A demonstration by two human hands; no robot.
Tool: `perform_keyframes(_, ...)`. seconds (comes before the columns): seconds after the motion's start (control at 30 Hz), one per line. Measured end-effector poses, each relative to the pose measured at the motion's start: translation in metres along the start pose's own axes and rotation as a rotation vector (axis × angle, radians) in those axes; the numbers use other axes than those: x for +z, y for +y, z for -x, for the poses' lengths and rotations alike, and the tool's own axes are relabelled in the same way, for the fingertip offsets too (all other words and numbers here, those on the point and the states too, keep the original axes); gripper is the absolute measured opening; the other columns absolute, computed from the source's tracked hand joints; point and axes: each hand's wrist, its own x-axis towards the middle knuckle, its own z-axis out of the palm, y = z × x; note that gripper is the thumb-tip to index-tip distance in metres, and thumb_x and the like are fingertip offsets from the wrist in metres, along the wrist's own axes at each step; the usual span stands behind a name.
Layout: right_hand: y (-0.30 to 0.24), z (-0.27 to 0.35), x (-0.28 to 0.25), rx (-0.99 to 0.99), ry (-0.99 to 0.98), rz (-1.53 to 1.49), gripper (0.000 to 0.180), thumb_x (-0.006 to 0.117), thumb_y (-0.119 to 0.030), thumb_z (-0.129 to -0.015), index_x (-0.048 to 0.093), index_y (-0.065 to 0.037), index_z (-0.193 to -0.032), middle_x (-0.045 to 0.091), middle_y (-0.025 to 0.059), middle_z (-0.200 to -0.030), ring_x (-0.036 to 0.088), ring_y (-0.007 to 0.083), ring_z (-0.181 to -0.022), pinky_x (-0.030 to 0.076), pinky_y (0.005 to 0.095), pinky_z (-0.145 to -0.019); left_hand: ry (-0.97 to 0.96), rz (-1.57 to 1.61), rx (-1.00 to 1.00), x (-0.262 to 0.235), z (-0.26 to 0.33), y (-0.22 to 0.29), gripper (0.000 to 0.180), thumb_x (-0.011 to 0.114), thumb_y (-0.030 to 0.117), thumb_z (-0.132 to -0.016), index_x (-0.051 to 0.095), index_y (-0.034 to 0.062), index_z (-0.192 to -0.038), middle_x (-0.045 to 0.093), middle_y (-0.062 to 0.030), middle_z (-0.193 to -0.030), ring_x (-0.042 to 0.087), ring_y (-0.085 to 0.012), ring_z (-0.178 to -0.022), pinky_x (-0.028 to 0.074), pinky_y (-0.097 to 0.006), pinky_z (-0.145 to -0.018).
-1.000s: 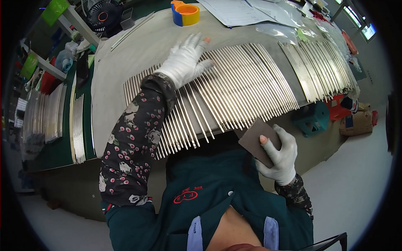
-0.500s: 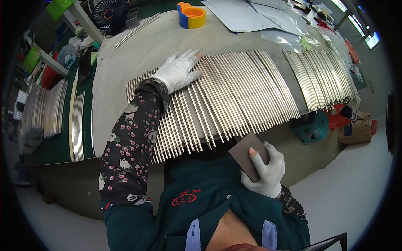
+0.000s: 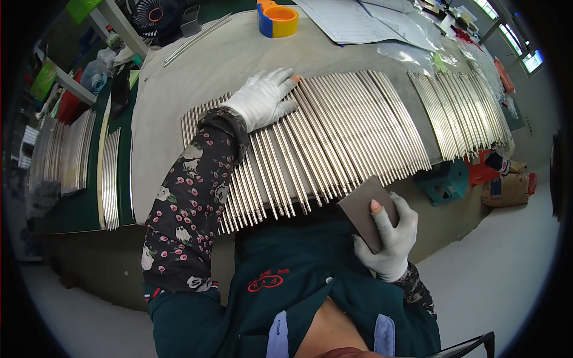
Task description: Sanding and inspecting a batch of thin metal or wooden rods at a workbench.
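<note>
A wide row of shiny metal rods (image 3: 352,125) lies side by side on the grey-covered table, their near ends reaching past its front edge. Across the far part of the row rests my left hand (image 3: 259,100), in a white glove with a bare thumb tip, palm down with the fingers stretched out. Below the rods' near ends, my right hand (image 3: 391,238), also gloved, grips a flat grey-brown rectangular pad (image 3: 363,209) between thumb and fingers. The pad's upper corner comes close to the rod ends; whether it touches them I cannot tell.
Another batch of rods (image 3: 459,113) lies at the right. Farther back are an orange-and-blue tape dispenser (image 3: 278,21), papers (image 3: 364,24) and a few loose rods (image 3: 197,39). At left are more rods (image 3: 111,179) and a fan (image 3: 156,18). A teal stool (image 3: 447,182) stands right, below the table.
My left hand has shifted a little to the right over the rods. My right hand, still holding the pad, has also moved slightly right.
</note>
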Motion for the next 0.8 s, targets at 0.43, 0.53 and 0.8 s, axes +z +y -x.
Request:
perform_keyframes(0.43,-0.012,-0.022,0.012,0.029,-0.006,0.044,0.074,0.078,-0.02,-0.053,0.057,-0.017,-0.124,0.052,0.0204,-0.114,0.055,0.0321,-0.088,0.049,0.0402,-0.073,0.005,-0.023,-0.013,0.003,-0.002,0.003,0.063,0.04,0.049,-0.095,0.034,0.0085,-0.143,0.032,-0.0153,-0.148,0.027,-0.0297,-0.139,0.021,-0.045,-0.114)
perform_keyframes(0.53,-0.016,-0.033,0.019,0.03,-0.042,0.107,0.07,0.078,-0.023,-0.056,0.058,-0.016,-0.122,0.051,0.0204,-0.113,0.055,0.032,-0.085,0.049,0.0405,-0.07,-0.017,-0.022,-0.012,0.0,-0.004,0.006,0.064,0.04,0.05,-0.095,0.034,0.008,-0.143,0.031,-0.015,-0.148,0.026,-0.0293,-0.14,0.021,-0.045,-0.114)
perform_keyframes(0.8,-0.023,-0.043,0.016,-0.013,-0.151,0.177,0.06,0.075,-0.029,-0.064,0.059,-0.012,-0.119,0.05,0.0217,-0.112,0.054,0.0316,-0.082,0.049,0.0404,-0.066,-0.047,-0.026,-0.042,-0.003,-0.002,0.007,0.067,0.041,0.051,-0.094,0.032,0.0067,-0.144,0.03,-0.0146,-0.149,0.025,-0.0287,-0.14,0.02,-0.045,-0.115)
